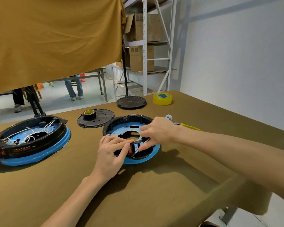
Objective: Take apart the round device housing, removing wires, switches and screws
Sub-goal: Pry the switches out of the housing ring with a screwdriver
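Note:
A round black and blue housing (121, 128) lies open side up in the middle of the brown table. At its near rim sits a small switch block (135, 147) with a red part. My left hand (112, 153) grips the near rim, thumb against the switch block. My right hand (156, 132) reaches over the housing and pinches a thin metal tool (140, 147) whose tip points down at the switch block.
A second round housing (31, 140) with white wires sits at the left. Behind lie a black cover (102, 121) carrying a black tape roll (89, 114), a stand base (131, 102), yellow tape (162, 98) and yellow-handled pliers (187, 126). The table's right edge is close.

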A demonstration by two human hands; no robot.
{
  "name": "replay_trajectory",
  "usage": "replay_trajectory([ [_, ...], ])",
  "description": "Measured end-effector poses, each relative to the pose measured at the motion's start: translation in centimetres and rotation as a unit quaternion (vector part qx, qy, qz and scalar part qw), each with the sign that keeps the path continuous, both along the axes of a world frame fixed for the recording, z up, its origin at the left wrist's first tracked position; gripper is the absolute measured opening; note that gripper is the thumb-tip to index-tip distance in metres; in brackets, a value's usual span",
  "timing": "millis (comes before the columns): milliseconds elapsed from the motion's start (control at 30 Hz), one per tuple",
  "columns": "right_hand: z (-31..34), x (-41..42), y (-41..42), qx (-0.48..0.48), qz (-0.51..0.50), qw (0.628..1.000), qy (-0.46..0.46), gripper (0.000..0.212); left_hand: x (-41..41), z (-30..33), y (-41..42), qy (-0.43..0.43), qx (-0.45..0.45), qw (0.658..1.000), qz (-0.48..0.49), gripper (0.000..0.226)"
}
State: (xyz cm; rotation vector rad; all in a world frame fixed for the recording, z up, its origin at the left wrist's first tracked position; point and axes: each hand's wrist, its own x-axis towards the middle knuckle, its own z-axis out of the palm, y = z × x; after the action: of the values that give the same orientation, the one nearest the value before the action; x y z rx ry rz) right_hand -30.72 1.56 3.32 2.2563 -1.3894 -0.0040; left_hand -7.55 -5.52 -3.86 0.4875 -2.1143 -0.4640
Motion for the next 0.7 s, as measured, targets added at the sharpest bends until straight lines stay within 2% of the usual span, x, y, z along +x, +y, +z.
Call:
replay_trajectory([
  [100,-0.1,0.5,-0.2,-0.015,-0.018,0.999,-0.04,0.075,0.1,0.2,0.0,0.003,0.012,1.0,-0.004,0.025],
  [200,-0.1,0.3,-0.2,-0.011,-0.016,0.999,-0.039,0.075,0.1,0.4,-0.1,0.003,0.035,0.999,-0.007,0.022],
  [333,-0.3,-0.9,2.1,-0.068,-0.012,0.996,-0.065,0.059,0.2,0.3,-0.2,-0.002,0.038,0.999,-0.012,0.021],
  [567,-5.3,-1.6,8.4,-0.124,-0.089,0.976,-0.156,0.039,0.0,0.1,-0.2,0.005,0.023,1.0,-0.013,0.026],
  [633,-5.7,-2.1,9.8,-0.11,-0.097,0.976,-0.161,0.033,0.1,0.2,-0.2,0.003,0.02,1.0,-0.013,0.026],
  [700,-5.9,-2.7,10.6,-0.061,-0.113,0.977,-0.172,0.038,0.1,0.2,-0.2,0.003,0.016,1.0,-0.013,0.026],
])
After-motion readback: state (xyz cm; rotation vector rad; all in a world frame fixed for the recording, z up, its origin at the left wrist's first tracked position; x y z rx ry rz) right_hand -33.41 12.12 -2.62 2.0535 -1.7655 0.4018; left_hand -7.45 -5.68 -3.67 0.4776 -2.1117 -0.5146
